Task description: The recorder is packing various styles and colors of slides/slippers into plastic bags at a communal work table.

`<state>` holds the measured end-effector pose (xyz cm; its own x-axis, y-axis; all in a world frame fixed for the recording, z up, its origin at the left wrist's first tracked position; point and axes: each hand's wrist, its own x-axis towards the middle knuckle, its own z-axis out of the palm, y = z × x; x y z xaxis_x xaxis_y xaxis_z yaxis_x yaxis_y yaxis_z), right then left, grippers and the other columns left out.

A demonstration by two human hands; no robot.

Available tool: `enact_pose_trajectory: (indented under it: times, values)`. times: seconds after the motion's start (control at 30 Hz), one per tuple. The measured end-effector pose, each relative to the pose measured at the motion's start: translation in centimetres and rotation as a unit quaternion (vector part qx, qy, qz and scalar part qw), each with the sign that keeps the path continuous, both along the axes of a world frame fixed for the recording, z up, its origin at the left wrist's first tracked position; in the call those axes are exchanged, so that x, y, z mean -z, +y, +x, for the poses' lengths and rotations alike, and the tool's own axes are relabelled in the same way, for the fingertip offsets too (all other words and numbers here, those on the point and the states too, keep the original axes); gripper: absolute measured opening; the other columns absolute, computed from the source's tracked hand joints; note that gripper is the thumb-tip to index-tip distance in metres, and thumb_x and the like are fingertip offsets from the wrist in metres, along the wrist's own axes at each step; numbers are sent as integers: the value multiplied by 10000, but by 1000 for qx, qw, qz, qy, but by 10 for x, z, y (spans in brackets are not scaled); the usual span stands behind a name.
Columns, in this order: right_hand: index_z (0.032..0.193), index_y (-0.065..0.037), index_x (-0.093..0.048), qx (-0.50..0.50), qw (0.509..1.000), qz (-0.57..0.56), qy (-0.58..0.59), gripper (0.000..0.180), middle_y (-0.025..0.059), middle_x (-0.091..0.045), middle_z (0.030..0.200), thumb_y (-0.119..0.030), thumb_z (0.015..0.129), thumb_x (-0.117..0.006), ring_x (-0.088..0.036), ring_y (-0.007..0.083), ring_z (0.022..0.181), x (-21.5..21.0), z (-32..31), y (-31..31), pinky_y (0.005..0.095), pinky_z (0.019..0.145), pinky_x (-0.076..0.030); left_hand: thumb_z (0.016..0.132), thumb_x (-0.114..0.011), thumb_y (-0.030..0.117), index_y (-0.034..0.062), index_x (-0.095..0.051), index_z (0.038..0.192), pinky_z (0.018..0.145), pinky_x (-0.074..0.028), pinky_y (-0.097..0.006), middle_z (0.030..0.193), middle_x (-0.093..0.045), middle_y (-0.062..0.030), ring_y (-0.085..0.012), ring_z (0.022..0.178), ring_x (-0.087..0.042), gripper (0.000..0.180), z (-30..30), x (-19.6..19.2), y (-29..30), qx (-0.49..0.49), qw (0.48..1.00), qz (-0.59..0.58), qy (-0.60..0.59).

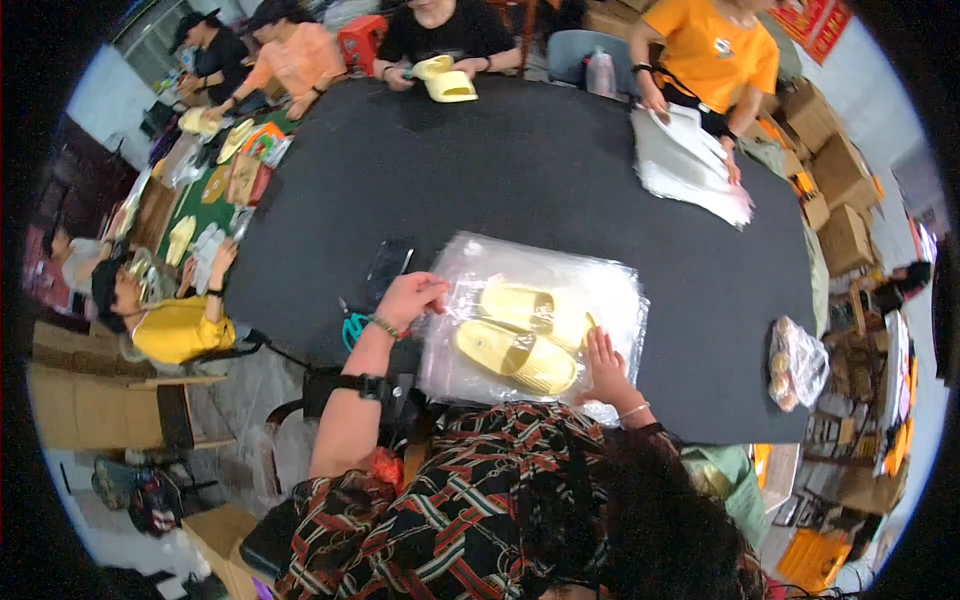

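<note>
A pair of pale yellow slippers point(515, 357) lies side by side on the near part of the black table, amid a spread of clear plastic bags point(610, 290). Shiny film seems to cover the slippers, though I cannot tell whether both are fully inside one bag. My left hand point(410, 302) is at the left edge of the bags, its fingers curled and pinching the plastic there. Flat on the film, with fingers stretched out, my right hand point(606, 368) rests beside the right end of the slippers.
Teal-handled scissors point(353, 328) and a dark phone-like slab point(390, 262) lie left of the bags. A bag of round items point(796, 365) sits at the right edge. Across the black table point(480, 170), one person holds yellow slippers point(448, 82), another handles white bags point(685, 155).
</note>
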<state>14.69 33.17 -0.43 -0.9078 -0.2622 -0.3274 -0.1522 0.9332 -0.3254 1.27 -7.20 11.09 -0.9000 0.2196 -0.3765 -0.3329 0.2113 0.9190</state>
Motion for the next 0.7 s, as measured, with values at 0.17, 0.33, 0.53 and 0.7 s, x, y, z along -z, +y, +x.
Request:
enact_pose_trajectory:
  times: [0.17,0.33,0.53,0.7]
  values:
    - [1515,-96,-37,-1,1000,-27,6,1477,195,11,1573,-407,370,-917,-32,393,1448,-17,0,-4,548,1105,-211,936,-570,206,-2,-554,1185,620,-490,-262,904,-669,-111,-201,786,-676,325,5,-5,-20,32,995,58,-80]
    - [1512,-135,-106,39,997,-52,48,1243,197,18,1568,-338,562,-881,-25,422,1439,-56,-7,6,646,1065,-215,969,-277,571,20,-348,1381,755,-564,-409,1125,-597,-209,-353,925,-659,693,1,3,-37,-65,964,177,-188]
    - [1332,-45,-424,188,955,-186,134,670,242,-353,1418,-198,765,-746,-457,390,1221,-57,-61,21,455,963,-435,899,-316,697,-12,-416,1327,763,-547,-404,1066,-624,-199,-312,890,-657,835,-36,15,-35,-60,957,129,-253]
    - [1207,5,-484,313,916,-127,218,515,221,-596,1138,-197,797,-719,-630,339,953,-10,-108,43,404,815,-511,860,-473,688,-17,-512,1244,716,-536,-339,959,-664,-153,-248,804,-660,804,-102,-8,18,-18,972,-38,-230]
